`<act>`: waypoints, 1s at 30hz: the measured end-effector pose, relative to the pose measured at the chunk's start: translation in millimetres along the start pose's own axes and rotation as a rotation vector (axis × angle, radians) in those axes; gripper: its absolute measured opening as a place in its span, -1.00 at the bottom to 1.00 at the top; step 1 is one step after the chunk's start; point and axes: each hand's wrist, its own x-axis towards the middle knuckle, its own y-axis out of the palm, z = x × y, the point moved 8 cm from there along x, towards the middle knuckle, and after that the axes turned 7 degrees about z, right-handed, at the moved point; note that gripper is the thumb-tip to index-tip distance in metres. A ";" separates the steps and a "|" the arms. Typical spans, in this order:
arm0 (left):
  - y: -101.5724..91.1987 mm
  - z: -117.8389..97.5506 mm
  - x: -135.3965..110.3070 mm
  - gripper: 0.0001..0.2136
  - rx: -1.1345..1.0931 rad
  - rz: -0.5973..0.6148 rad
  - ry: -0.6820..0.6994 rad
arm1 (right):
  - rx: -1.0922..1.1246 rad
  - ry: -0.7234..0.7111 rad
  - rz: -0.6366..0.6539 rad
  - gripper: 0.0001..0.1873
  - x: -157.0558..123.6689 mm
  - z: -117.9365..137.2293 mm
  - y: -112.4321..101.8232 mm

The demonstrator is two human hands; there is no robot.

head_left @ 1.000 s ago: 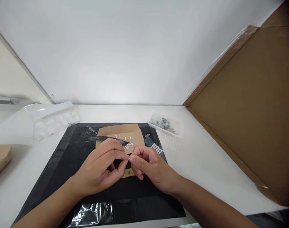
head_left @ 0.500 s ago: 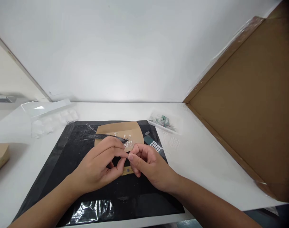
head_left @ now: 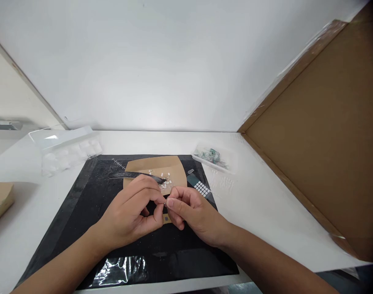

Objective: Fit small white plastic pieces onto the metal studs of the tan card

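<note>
My left hand [head_left: 135, 210] and my right hand [head_left: 190, 212] meet over the black mat [head_left: 161, 257], each with thumb and fingertips pinched together. What sits between the fingertips is tiny and mostly covered, so I cannot make out its kind. Just behind the hands lies a brown paper sheet [head_left: 154, 163] with small white and clear pieces [head_left: 166, 183] scattered on it. Dark, slim tweezers [head_left: 134, 175] rest across the sheet, tip among the pieces. A small tan piece with a dark dot [head_left: 166, 219] lies below my fingers, partly hidden.
A clear compartment box [head_left: 71, 153] stands at the left back. A clear tray of small green-marked bags [head_left: 215, 158] is at the right back. Near my right hand lies a dark card with white stickers [head_left: 201, 188]. Cardboard [head_left: 315, 134] walls the right side; a brown box [head_left: 1, 200] sits left.
Both hands keep their pinch and stay almost in place. The whole view has shifted very slightly; nothing on the mat has visibly moved.
</note>
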 end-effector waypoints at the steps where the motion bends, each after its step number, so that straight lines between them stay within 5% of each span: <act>1: 0.1 0.3 0.2 -0.80 -0.004 0.002 -0.004 | 0.012 0.005 0.002 -0.56 0.3 -1.1 0.1; 30: -3.6 -2.2 3.0 -0.82 -0.076 -0.047 -0.071 | 0.394 0.115 0.132 -0.49 0.7 0.3 15.3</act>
